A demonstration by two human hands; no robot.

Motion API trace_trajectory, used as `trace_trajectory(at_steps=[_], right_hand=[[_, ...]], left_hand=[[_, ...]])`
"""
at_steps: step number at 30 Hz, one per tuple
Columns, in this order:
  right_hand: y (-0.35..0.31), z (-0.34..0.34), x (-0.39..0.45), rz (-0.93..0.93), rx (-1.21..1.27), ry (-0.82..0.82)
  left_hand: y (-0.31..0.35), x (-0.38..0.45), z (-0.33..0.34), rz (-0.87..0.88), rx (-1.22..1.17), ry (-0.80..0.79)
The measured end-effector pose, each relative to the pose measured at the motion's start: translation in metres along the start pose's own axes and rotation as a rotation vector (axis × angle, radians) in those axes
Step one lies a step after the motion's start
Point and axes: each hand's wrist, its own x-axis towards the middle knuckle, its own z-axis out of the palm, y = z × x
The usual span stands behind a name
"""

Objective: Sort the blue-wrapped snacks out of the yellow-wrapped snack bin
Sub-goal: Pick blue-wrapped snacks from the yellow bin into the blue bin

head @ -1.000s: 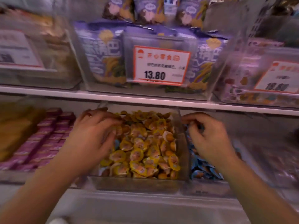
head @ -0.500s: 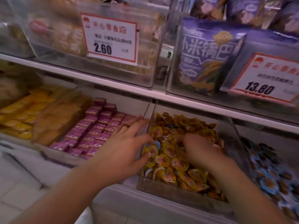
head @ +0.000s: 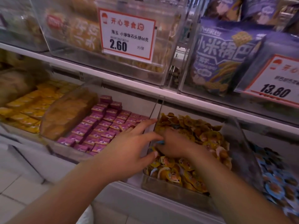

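I see a blue-wrapped snack (head: 160, 141) showing as a small sliver at the left edge of the yellow-wrapped snack bin (head: 174, 190), right at the fingertips of the right hand (head: 174, 145). That hand lies palm down on the yellow-wrapped snacks (head: 194, 164), fingers curled into the pile; it seems to pinch the blue piece, though I cannot be sure the grip is closed. The snack is too hidden for me to judge its long axis. The left hand (head: 129, 149) hovers at the bin's left wall, fingers spread and straight, thumb reaching toward the same spot, holding nothing. So the right hand is the nearer one, and the blue piece lies between the two hands. The blue snack bin (head: 275, 177) sits to the right, across the right forearm, so the carry would go rightward.

Against half a second ago, the right hand has slid toward the bin's left wall and the blue sliver now sits under its fingertips rather than clear of them. A second ago that hand was over the blue snack bin.
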Motion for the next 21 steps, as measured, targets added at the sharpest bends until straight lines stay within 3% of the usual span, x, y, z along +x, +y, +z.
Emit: trace_trajectory(at_steps=[6, 9, 14, 17, 19, 21], right_hand=[[0.006, 0.017, 0.008, 0.022, -0.225, -0.003], [0.008, 0.015, 0.008, 0.047, -0.09, 0.012], [0.031, -0.027, -0.019, 0.265, 0.215, 0.283], [0.022, -0.044, -0.046, 0.199, 0.226, 0.409], [0.004, -0.043, -0.061, 0.081, 0.268, 0.354], [-0.015, -0.034, -0.071, -0.035, 0.342, 0.071]], left_hand=[[-0.002, 0.002, 0.002, 0.008, 0.004, 0.009], [-0.002, 0.001, 0.002, 0.011, -0.01, 0.01], [-0.002, 0.002, 0.001, 0.02, -0.009, 0.025], [-0.004, 0.002, 0.001, 0.026, -0.012, 0.014], [-0.004, 0.003, 0.001, 0.032, -0.009, 0.02], [-0.005, 0.003, 0.0, 0.03, -0.021, 0.027]])
